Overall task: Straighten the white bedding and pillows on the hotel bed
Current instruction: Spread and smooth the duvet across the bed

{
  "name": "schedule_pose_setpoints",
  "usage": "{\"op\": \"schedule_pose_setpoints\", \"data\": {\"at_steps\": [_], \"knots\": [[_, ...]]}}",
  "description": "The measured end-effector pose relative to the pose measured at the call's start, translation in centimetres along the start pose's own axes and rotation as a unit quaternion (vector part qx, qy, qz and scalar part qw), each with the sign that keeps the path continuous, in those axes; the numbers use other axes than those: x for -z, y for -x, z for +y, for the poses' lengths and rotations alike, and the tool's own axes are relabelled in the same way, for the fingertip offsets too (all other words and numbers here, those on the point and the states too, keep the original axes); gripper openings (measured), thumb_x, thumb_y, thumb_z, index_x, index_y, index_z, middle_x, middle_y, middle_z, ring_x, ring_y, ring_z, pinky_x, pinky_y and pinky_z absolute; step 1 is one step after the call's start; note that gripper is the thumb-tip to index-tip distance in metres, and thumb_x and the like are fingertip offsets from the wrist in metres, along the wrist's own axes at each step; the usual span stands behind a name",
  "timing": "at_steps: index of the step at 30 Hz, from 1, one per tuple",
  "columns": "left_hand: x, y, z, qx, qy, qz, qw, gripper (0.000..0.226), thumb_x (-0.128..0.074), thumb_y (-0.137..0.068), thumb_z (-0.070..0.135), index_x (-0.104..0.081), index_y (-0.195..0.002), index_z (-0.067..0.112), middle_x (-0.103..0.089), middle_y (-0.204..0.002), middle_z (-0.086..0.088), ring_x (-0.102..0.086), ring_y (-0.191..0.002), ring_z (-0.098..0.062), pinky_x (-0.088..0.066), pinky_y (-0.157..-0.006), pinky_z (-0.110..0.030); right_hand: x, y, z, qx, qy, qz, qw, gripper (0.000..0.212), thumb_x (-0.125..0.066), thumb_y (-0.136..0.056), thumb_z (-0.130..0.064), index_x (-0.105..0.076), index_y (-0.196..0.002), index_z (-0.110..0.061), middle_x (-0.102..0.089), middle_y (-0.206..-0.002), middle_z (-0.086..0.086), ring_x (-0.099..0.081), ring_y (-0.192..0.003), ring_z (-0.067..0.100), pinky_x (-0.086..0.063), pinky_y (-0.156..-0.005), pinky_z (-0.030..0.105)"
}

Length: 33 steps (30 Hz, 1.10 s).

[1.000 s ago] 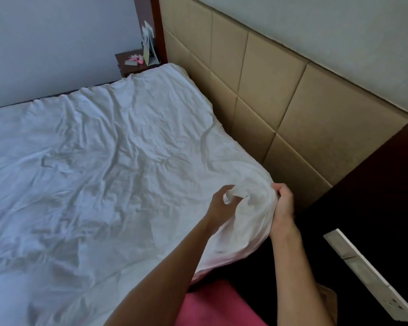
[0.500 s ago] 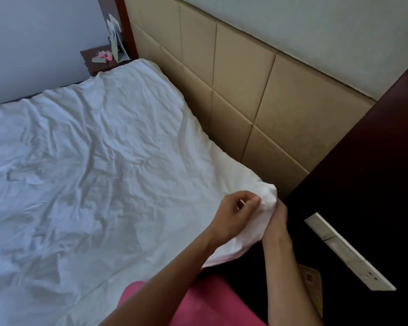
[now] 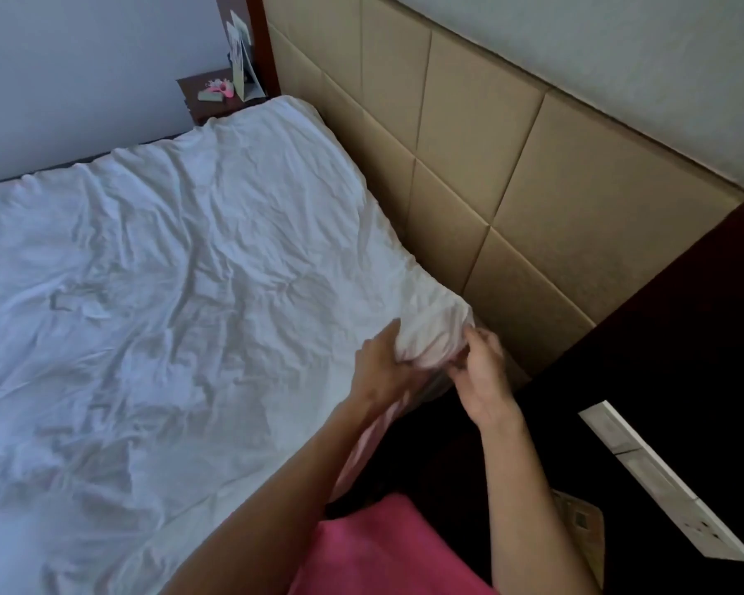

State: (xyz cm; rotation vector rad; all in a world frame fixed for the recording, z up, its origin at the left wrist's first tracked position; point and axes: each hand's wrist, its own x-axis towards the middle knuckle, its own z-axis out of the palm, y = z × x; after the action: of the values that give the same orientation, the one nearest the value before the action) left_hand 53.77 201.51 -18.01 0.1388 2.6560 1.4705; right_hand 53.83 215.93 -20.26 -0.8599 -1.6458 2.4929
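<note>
A wrinkled white sheet (image 3: 168, 302) covers the whole bed, from the far nightstand to the near corner by the headboard. At that near corner the sheet is bunched into a fold (image 3: 434, 332). My left hand (image 3: 383, 367) grips the fold from the left, fingers curled under the cloth. My right hand (image 3: 482, 371) is at the fold's right side with fingers bent toward the cloth; it is blurred and its hold is unclear. No pillows are in view.
A tan padded headboard (image 3: 469, 143) runs along the bed's right side. A dark wooden panel (image 3: 683, 337) with a white socket strip (image 3: 662, 478) stands at the right. A small nightstand (image 3: 220, 96) with pink items sits at the far corner.
Both hands have carried the bunched sheet corner down onto the mattress corner. The view has shifted, showing more of the bed and the headboard.
</note>
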Motion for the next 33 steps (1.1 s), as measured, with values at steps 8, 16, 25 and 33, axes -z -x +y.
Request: {"op": "schedule_pose_setpoints", "data": {"at_steps": [8, 16, 25, 33], "knots": [[4.7, -4.5, -1.6, -0.045, 0.085, -0.053, 0.994, 0.051, -0.040, -0.050, 0.003, -0.069, -0.092, 0.003, -0.073, -0.087, -0.012, -0.068, -0.087, -0.024, -0.053, -0.075, -0.041, -2.1, -1.6, -4.8, 0.174, 0.482, -0.195, 0.836, 0.073, -0.080, -0.063, -0.046, -0.052, -0.128, -0.034, -0.054, -0.134, -0.006, -0.051, -0.124, 0.015, -0.046, -0.104, 0.043], [6.5, -4.9, -3.1, 0.028, 0.057, -0.039, 0.997, 0.052, -0.045, -0.055, 0.008, -0.064, -0.103, 0.009, -0.066, -0.093, -0.004, -0.062, -0.091, -0.020, -0.045, -0.073, -0.028, -5.5, -2.8, -2.0, 0.218, 0.469, -0.122, 0.847, 0.014, -0.051, -0.088, -0.039, -0.058, -0.087, -0.027, -0.065, -0.085, -0.004, -0.063, -0.087, 0.024, -0.050, -0.076, 0.037], [5.3, -0.6, -12.3, 0.284, -0.239, -0.103, 0.923, 0.016, -0.042, -0.088, 0.010, -0.052, -0.099, 0.016, -0.059, -0.106, -0.003, -0.052, -0.113, -0.028, -0.031, -0.093, -0.044, -7.5, -5.0, -2.7, 0.233, 0.382, -0.040, 0.893, 0.031, -0.052, -0.087, -0.018, -0.042, -0.060, -0.029, -0.049, -0.063, -0.005, -0.043, -0.059, 0.013, -0.033, -0.054, 0.031], [15.8, -5.7, -11.1, 0.146, -0.300, 0.201, 0.921, 0.016, -0.037, -0.086, 0.001, -0.048, -0.086, 0.013, -0.060, -0.089, -0.013, -0.060, -0.083, -0.037, -0.037, -0.064, -0.038, -11.3, -9.0, -2.8, 0.179, 0.396, -0.053, 0.899, 0.016, -0.047, -0.091, -0.023, -0.060, -0.095, -0.014, -0.065, -0.097, 0.011, -0.060, -0.092, 0.032, -0.047, -0.077, 0.037]]}}
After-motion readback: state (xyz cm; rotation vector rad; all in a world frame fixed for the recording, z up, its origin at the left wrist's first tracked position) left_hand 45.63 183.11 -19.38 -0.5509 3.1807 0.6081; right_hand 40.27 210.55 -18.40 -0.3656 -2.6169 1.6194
